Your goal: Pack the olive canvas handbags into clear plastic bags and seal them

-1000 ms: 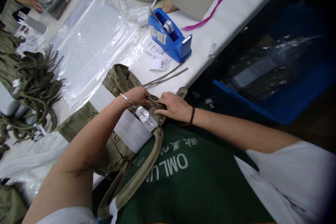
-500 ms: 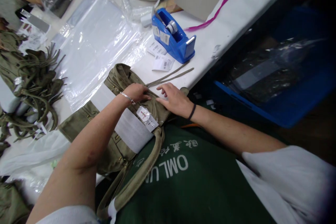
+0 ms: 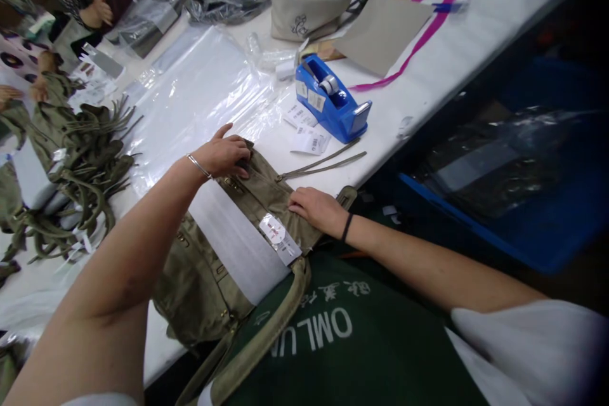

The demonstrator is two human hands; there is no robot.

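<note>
our left hand [image 3: 222,156] curls at olive bag's [image 3: 200,292] far end, our right [image 3: 320,208] bunches at its right side; both touch, pinch unclear. bag overlaps bench's [image 3: 428,76] near edge.

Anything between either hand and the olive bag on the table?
Nothing visible. Left hand and right hand both touch the bag directly; the white band across it isn't under the fingers.

bag handle [image 3: 273,336] cut off at the bottom edge, label print [image 3: 289,248] too small to read
</note>
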